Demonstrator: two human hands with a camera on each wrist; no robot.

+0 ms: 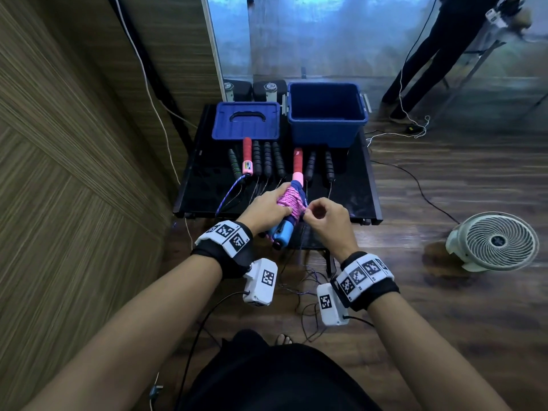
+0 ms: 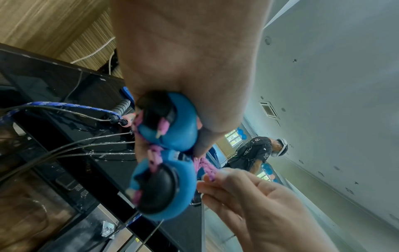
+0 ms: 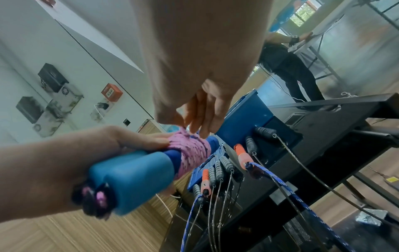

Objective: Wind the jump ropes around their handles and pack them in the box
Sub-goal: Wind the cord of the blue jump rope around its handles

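My left hand [image 1: 268, 206] grips two blue jump-rope handles [image 1: 281, 231] held side by side, with pink rope [image 1: 292, 198] wound around them. Seen end-on in the left wrist view, the handles [image 2: 172, 129] show black caps. My right hand [image 1: 321, 215] pinches the loose end of the pink rope [image 2: 208, 168] beside the winding [image 3: 190, 150]. An open blue box [image 1: 326, 114] stands at the back right of the black table [image 1: 350, 185]. Several other rope handles, black [image 1: 268, 158] and red-pink [image 1: 247, 157], lie in a row in front of it.
The box's blue lid [image 1: 246, 120] lies at the back left of the table. Thin ropes hang over the table's front edge onto the wooden floor. A white fan [image 1: 493, 241] stands on the floor to the right. Another person [image 1: 430, 54] stands at the far right.
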